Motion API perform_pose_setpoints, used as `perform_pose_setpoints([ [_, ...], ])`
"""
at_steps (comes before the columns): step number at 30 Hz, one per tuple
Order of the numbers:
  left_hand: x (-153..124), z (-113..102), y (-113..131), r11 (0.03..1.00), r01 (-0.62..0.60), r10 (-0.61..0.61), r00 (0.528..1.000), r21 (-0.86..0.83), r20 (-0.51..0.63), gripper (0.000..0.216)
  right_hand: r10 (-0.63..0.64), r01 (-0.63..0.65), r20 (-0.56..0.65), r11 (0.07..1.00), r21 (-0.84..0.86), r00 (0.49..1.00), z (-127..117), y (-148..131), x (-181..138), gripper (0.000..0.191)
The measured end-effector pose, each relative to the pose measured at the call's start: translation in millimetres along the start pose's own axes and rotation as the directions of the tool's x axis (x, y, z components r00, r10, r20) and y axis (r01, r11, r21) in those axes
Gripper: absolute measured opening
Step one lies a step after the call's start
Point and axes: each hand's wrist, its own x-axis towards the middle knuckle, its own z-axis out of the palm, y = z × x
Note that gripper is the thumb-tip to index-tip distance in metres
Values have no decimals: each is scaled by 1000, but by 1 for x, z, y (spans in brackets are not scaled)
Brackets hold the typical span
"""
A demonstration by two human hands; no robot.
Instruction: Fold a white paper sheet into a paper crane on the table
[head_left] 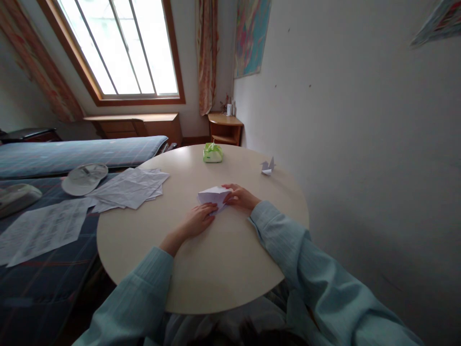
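A small folded sheet of white paper (215, 193) lies at the middle of the round table (216, 269), its far part raised off the surface. My left hand (199, 218) rests on the table with its fingertips on the near left part of the paper. From the right, my right hand (240, 197) grips the paper's right edge, fingers over it and thumb hidden or hard to make out. Farther back on the right stands a folded paper crane (268, 166), apart from both hands.
A green and white tissue pack (212, 153) sits near the table's far edge. Creased paper sheets (131, 187) are piled on the left edge. A white cap (84, 179) and a printed sheet (46, 233) lie on the bed. The wall (378, 158) runs close along the right.
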Motion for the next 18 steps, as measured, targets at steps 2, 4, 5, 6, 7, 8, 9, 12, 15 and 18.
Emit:
perform_pose_setpoints([
  [2,0,0,0,1000,5,-5,1000,-11,8,37,10,-10,-7,999,-32,1000,-1,3,0,10],
  [4,0,-1,0,1000,4,-4,1000,-24,6,36,10,-12,-24,998,-59,1000,-3,5,-1,11],
  [5,0,-1,-1,1000,4,-4,1000,-30,3,36,8,-10,-34,998,-67,999,-3,5,-1,11],
  [6,-1,-1,-1,999,4,-4,1000,-34,1,36,3,-6,-42,997,-71,999,-4,5,0,9],
  [7,-1,-1,-1,999,5,-5,1000,-37,1,36,-5,2,-52,998,-69,999,-4,5,0,8],
  [8,-1,0,-1,999,5,-5,1000,-37,3,37,-18,14,-62,998,-62,998,-4,5,1,7],
  [9,-1,0,-1,999,5,-4,1000,-35,8,38,-34,31,-71,998,-52,997,-4,4,2,8],
  [12,-2,1,0,1000,-2,3,999,-23,39,40,-77,73,-118,997,-39,990,-1,1,4,10],
  [15,-2,2,1,1000,-14,15,997,-12,81,42,-72,54,-186,993,-104,980,3,-4,5,10],
  [18,-3,3,3,999,-33,34,995,-12,97,43,-72,25,-220,978,-208,973,7,-12,5,8],
])
